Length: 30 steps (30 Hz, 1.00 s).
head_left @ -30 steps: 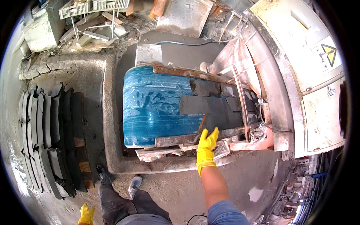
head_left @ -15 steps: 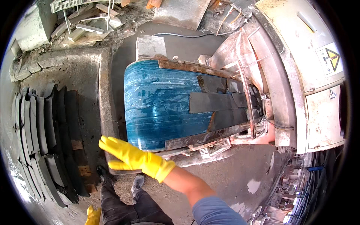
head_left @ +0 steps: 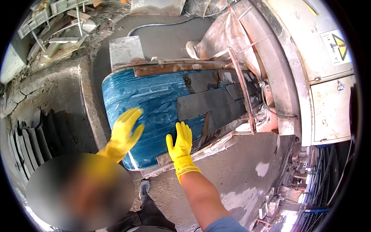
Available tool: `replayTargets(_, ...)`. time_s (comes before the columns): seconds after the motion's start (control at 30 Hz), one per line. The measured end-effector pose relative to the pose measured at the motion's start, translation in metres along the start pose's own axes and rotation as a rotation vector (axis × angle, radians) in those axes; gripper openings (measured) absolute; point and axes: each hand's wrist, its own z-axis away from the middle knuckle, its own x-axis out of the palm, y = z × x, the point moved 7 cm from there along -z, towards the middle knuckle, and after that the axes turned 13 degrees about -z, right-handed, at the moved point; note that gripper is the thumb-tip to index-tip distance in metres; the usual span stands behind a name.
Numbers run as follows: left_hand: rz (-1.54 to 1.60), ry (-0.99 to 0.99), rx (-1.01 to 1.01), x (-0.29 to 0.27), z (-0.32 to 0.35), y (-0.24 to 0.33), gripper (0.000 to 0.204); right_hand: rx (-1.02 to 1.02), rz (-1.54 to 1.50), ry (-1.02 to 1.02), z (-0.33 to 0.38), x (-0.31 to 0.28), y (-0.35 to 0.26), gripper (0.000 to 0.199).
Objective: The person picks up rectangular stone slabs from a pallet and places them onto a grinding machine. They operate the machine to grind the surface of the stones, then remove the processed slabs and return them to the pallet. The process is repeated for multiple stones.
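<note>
Trousers [head_left: 152, 216] in a dark shade and one grey boot [head_left: 144, 187] mark where you stand, with a blurred oval [head_left: 79, 192] covering the near left. Your right hand [head_left: 181, 142], in a yellow glove, has its fingers straight and its thumb apart, over the near side of a long blue surface [head_left: 148, 92]. Your left hand [head_left: 123, 134], gloved alike, spreads its fingers over the rounded left end. Whether either glove touches the blue, I cannot tell. Dark grey slabs [head_left: 205, 102] lie flat on its right half, just beyond your right fingertips, and a stack of curved dark pieces [head_left: 36, 145] stands at your left. A wooden board [head_left: 170, 67] runs along the far side; a rusty bar [head_left: 243, 89] crosses the right end. To your right, a pale metal cabinet [head_left: 332, 112] bears a white label [head_left: 337, 48] with a yellow and black warning triangle; its lettering is too small to read. Far left are pale plastic crates [head_left: 63, 5]
</note>
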Motion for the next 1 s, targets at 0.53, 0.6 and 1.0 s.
replayTargets(0.53,-0.384,-0.190,0.465,0.145,-0.089,0.004,0.042,0.016,-0.040,-0.025,-0.008,-0.005,0.016,0.062)
replayTargets(0.6,-0.420,-0.194,0.415,0.108,-0.053,0.002,0.044,-0.001,-0.050,-0.027,-0.006,-0.002,0.015,0.061)
replayTargets(1.0,-0.446,-0.949,-1.558,-0.056,0.616,0.009,0.048,-0.227,0.122,0.040,0.011,0.008,0.037,0.060)
